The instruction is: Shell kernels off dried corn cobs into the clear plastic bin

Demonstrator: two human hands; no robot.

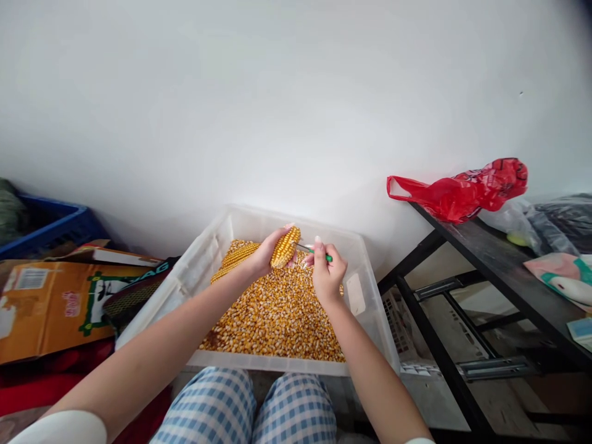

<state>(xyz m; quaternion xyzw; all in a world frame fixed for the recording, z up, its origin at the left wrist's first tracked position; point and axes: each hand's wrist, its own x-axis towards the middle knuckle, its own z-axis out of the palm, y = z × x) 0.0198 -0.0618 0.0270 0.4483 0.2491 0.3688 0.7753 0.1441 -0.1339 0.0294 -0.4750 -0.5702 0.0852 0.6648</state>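
Note:
My left hand (268, 250) is closed around a yellow corn cob (285, 248), held tilted above the plastic bin. In my right hand (327, 271) is a screwdriver (328, 258) with a green handle and a thin metal shaft; the shaft points left and its tip reaches the cob's side. Whether the tip is pressed in between the kernels, I cannot tell. Below both hands, loose corn kernels (282, 320) fill much of the translucent bin (365, 354). More whole cobs (229, 262) lie at the bin's left, partly hidden behind my left forearm.
Left of the bin stand an orange cardboard box (55, 308) and a blue crate (55, 225). To the right is a black metal-framed table (499, 259) with a red plastic bag (462, 191) on its corner. A white wall (296, 111) rises behind the bin.

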